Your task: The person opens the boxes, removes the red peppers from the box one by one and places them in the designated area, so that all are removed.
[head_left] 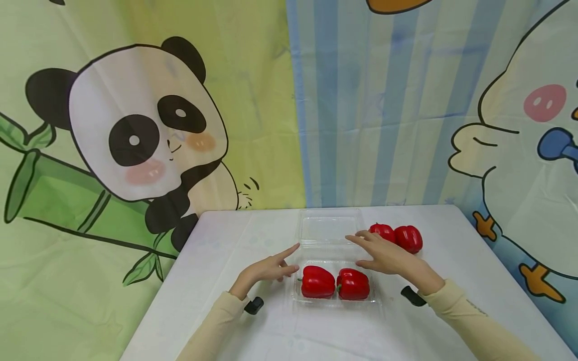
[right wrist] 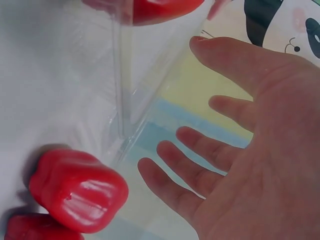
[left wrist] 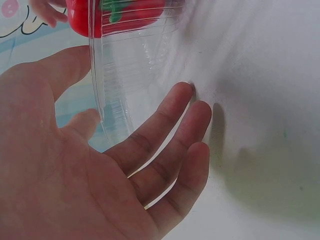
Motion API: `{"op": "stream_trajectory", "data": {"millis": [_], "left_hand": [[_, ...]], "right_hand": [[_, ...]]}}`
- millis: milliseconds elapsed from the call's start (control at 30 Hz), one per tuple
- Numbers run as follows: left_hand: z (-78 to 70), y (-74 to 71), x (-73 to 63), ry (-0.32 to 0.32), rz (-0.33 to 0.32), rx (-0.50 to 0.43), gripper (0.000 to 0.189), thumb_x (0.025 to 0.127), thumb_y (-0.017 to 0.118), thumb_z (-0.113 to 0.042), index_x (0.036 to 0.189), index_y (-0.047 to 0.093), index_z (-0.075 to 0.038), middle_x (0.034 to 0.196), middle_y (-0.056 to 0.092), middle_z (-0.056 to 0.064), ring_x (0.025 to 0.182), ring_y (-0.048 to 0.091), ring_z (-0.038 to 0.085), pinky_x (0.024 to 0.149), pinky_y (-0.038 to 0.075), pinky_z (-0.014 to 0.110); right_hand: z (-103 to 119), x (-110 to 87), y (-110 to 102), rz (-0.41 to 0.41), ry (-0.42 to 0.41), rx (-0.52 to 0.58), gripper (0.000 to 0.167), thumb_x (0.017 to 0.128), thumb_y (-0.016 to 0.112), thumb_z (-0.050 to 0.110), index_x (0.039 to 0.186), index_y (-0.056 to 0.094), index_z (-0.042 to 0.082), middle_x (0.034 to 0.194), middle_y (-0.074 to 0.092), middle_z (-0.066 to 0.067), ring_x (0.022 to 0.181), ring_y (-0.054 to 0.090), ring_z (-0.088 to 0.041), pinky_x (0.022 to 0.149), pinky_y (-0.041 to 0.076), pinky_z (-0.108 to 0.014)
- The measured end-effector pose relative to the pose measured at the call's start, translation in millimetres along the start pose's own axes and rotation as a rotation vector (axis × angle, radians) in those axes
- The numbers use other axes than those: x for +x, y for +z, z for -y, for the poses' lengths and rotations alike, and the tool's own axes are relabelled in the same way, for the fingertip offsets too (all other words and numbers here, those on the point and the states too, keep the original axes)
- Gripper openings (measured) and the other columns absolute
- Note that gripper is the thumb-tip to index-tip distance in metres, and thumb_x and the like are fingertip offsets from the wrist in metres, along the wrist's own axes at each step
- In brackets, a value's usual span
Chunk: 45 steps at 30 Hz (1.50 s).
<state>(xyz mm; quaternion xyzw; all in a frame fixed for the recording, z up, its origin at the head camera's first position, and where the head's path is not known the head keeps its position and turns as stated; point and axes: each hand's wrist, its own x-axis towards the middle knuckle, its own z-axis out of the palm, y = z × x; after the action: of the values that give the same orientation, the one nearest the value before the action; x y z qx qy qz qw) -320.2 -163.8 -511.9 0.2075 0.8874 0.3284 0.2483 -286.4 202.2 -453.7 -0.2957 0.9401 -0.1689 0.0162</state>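
Observation:
A clear plastic clamshell box lies open on the table, its lid folded back flat. Two red bell peppers, a left one and a right one, sit side by side in the front half. My left hand is at the box's left side, thumb tip right at the rim and the other fingers loosely spread. Over the right rim hovers my right hand, fingers extended, with nothing in it. In the right wrist view a loose bell pepper shows beyond its fingertips.
Two more red bell peppers, one at the right and one partly behind my right hand, rest on the white table right of the lid. A cartoon-printed curtain hangs behind the table's far edge.

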Motion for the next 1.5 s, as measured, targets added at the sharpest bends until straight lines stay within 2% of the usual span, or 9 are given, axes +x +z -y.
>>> {"op": "stream_trajectory", "data": {"millis": [333,733,1067,1367,1500], "left_hand": [[-0.3,0.2,0.2,-0.009,-0.002,0.002,0.077,0.098,0.057,-0.052,0.161,0.016,-0.037,0.103,0.069,0.002,0.082,0.066,0.021,0.075,0.05,0.037],[-0.7,1.4,1.5,-0.025,-0.009,0.001,0.075,0.098,0.057,-0.05,0.16,0.017,-0.041,0.103,0.07,0.002,0.082,0.066,0.022,0.077,0.05,0.038],[-0.8,1.4,2.0,-0.021,-0.01,-0.005,0.075,0.098,0.058,-0.051,0.16,0.017,-0.041,0.102,0.07,0.003,0.082,0.066,0.021,0.078,0.051,0.039],[-0.9,1.8,2.2,-0.027,-0.011,-0.003,0.074,0.098,0.058,-0.05,0.16,0.017,-0.042,0.104,0.07,0.003,0.082,0.066,0.021,0.079,0.052,0.039],[-1.2,1.5,1.9,-0.025,-0.012,-0.007,0.074,0.099,0.058,-0.049,0.16,0.017,-0.041,0.104,0.07,0.003,0.083,0.066,0.023,0.08,0.052,0.04]], "right_hand": [[12.5,5.1,6.9,0.036,0.01,0.016,0.075,0.086,0.079,0.034,0.151,0.045,0.019,0.143,0.052,-0.013,0.129,0.053,-0.033,0.088,0.058,-0.046],[25.0,13.6,16.9,0.057,-0.035,0.001,0.071,0.088,0.077,0.036,0.151,0.046,0.022,0.143,0.053,-0.011,0.127,0.055,-0.032,0.088,0.058,-0.046],[36.1,18.5,22.5,0.11,-0.093,0.043,0.067,0.091,0.074,0.033,0.151,0.045,0.021,0.145,0.052,-0.01,0.128,0.054,-0.032,0.09,0.057,-0.047],[47.5,21.3,24.7,0.185,-0.138,0.035,0.074,0.09,0.075,0.037,0.154,0.039,0.029,0.148,0.049,-0.004,0.129,0.054,-0.025,0.092,0.057,-0.044],[51.4,22.5,26.2,0.209,-0.159,0.031,0.078,0.088,0.078,0.034,0.154,0.038,0.032,0.148,0.048,-0.003,0.129,0.053,-0.024,0.09,0.057,-0.042]]}}
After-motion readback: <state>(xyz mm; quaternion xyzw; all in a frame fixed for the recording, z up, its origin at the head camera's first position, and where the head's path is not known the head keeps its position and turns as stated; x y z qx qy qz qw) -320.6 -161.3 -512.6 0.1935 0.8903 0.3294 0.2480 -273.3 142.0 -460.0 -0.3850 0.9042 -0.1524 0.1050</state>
